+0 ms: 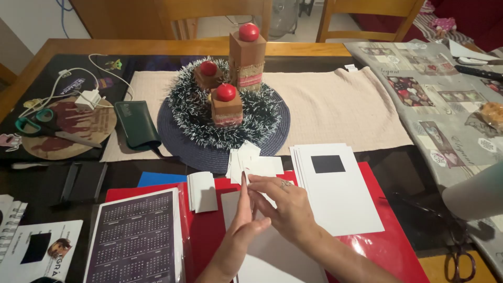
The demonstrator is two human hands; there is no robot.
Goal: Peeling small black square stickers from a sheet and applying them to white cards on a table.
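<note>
Several small white paper pieces already lie in loose heaps: going left to right, a neat stack of cards (202, 192) sits on the red folder (209, 230), then a scattered pile of paper slips (250, 161) just above the hands, then a stack of white sheets (340, 191) bearing a black rectangle. By the look of it, a fair share of the pieces is sorted and more remains, though how many cannot be judged. The left hand (244, 220) is stretched flat, fingers straight, its edge pressed to a white sheet (272, 246) on the folder, gripping nothing. The right hand (285, 207) curls over beside it, fingertips pinching a small paper piece (262, 198) against that sheet. At far left a calendar page (133, 238) and a notebook are cut off by the frame. The paper under the right palm is hidden, and scissors (457, 257) at the tabletop's right edge are dim.
</note>
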